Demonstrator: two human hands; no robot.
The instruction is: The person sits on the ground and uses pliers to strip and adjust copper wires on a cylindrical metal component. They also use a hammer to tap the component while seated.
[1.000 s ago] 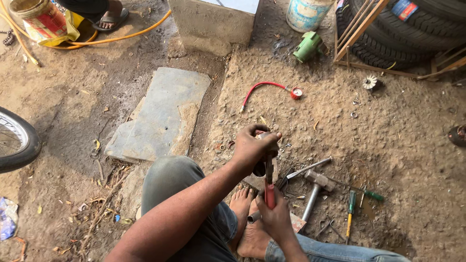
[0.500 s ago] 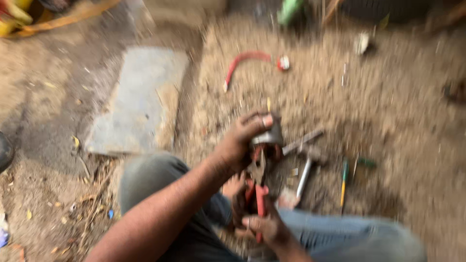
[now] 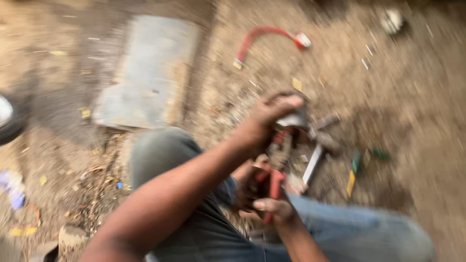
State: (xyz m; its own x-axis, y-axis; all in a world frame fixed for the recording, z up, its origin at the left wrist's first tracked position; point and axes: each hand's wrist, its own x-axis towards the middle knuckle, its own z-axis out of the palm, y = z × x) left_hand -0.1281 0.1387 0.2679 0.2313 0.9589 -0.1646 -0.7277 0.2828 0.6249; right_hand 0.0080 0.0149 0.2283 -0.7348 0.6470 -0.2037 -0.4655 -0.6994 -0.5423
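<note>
Since the earlier frame, the view has dropped closer and blurred, and both hands sit lower in it. Left hand (image 3: 267, 121), fingers wrapped over a grey metal part (image 3: 296, 118); right hand (image 3: 273, 209), fingers closed on the red-handled pliers (image 3: 275, 170) above the knees. Blur suggests shaking: the pliers could slip and pinch. One hammer (image 3: 318, 153), one red hose (image 3: 257, 39), two screwdrivers (image 3: 353, 172).

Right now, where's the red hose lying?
In the head view, the red hose lies on the dirt at top centre, right of the grey slab, beyond both hands.
</note>
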